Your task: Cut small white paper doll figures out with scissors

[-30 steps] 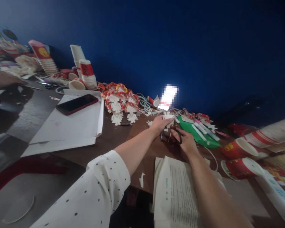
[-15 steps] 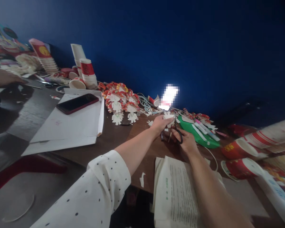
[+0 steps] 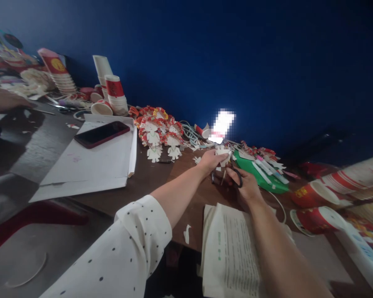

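My left hand (image 3: pixel 210 160) pinches a small white paper cutout (image 3: pixel 222 155) over the brown table (image 3: pixel 186 182). Close on its right, my right hand (image 3: pixel 245 185) has its fingers through the dark handles of a pair of scissors (image 3: pixel 238 177). The blades point up toward the paper; whether they touch it is too small to tell. Left of my hands lie several paper dolls (image 3: pixel 174 148) with red and yellow frilled edges. White scraps (image 3: pixel 197 159) are scattered around the cutout.
A bright blurred screen (image 3: pixel 223 125) stands beyond my hands. Pens lie on a green sheet (image 3: pixel 269 182) at right, near red paper cups (image 3: pixel 317 219). An open book (image 3: pixel 233 252) lies in front. A phone (image 3: pixel 102 134) rests on white board (image 3: pixel 81 165). Another person's hand (image 3: pixel 6 101) is far left.
My right hand and the scissors have shifted slightly to the right. The paper in my left hand has tilted a little. The other things stay in place.
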Demonstrator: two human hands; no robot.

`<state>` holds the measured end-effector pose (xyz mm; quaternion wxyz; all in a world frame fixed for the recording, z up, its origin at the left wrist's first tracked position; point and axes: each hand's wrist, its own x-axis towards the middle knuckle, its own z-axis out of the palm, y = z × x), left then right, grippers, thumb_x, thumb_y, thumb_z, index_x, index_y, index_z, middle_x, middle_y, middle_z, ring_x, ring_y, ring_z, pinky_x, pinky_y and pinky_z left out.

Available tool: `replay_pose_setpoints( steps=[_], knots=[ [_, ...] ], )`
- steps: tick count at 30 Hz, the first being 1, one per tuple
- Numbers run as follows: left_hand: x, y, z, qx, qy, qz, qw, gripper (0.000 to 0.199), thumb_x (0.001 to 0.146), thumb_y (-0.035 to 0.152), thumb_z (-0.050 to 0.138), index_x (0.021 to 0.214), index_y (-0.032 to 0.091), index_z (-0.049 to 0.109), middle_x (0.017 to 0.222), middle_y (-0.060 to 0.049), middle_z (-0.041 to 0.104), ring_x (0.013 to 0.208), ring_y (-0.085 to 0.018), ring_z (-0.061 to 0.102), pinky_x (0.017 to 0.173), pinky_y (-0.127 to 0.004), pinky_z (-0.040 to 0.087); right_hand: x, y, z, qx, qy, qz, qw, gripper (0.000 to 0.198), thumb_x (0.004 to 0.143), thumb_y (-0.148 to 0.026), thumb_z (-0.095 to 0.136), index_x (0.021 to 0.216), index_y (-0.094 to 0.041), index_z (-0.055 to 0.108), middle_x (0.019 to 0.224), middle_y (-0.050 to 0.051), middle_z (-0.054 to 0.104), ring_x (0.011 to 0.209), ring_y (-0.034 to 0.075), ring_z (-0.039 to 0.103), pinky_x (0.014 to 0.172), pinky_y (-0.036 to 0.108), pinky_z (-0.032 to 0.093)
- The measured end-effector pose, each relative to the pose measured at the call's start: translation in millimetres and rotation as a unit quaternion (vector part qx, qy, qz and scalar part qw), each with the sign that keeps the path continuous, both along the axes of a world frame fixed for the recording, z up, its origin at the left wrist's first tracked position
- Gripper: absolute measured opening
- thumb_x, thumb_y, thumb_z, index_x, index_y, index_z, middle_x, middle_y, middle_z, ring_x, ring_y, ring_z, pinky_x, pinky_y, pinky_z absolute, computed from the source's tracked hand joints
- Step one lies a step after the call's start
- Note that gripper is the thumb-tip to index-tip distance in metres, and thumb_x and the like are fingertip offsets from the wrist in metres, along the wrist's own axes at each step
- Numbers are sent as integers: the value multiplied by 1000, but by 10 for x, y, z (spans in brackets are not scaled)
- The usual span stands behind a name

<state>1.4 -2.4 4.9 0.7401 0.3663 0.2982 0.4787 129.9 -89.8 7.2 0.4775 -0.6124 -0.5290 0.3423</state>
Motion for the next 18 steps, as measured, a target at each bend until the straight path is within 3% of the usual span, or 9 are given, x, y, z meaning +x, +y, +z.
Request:
replay_pose_setpoints(
  steps=[8,18],
  knots=[
    [-23,-7,25,23,39,4,999,12,78,16,77,74,10,67,58,0,63,50,-9,53,59,-24,44,28,7,-33,5,23,12,1000,44,73,-61,80,68,-18,70,58,-1,58,54,12,48,50,26,37],
    [10,-26,-2,26,78,32,996,21,76,27,81,84,11,70,63,-1,66,55,-11,56,64,-26,47,-43,-4,-38,-1,37,-9,999,45,71,-60,82,83,-17,75,61,0,60,54,13,48,49,26,39]
  ],
)
